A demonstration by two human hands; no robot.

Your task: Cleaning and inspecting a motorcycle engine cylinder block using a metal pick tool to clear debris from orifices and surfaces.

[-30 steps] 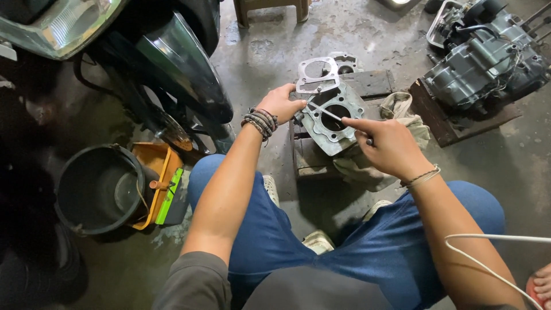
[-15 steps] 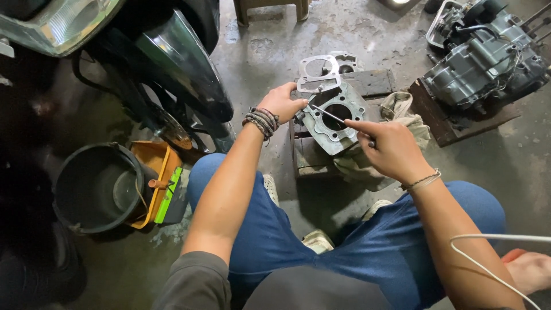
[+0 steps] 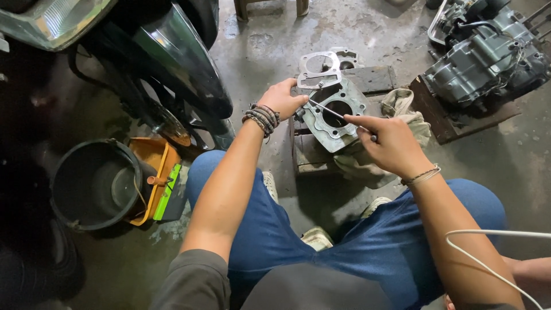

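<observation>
My left hand (image 3: 284, 97) grips the left edge of a grey metal engine cylinder block (image 3: 336, 115) that rests tilted on a small wooden block (image 3: 310, 155). My right hand (image 3: 390, 143) holds a thin metal scraper tool (image 3: 327, 108), its tip laid on the block's flat face near the bore. A flat gasket (image 3: 318, 66) lies just beyond the cylinder block, partly on another metal part (image 3: 344, 57).
A motorcycle's front wheel and fender (image 3: 172, 74) stand at left. A black bucket (image 3: 92, 183) and an orange tray (image 3: 152, 172) sit on the concrete floor. An engine (image 3: 482, 57) rests on a board at right. A rag (image 3: 402, 115) lies under my right hand.
The right hand shifted slightly and the thin tool now reaches across the block's face toward the left hand. The left hand stays on the block's edge.
</observation>
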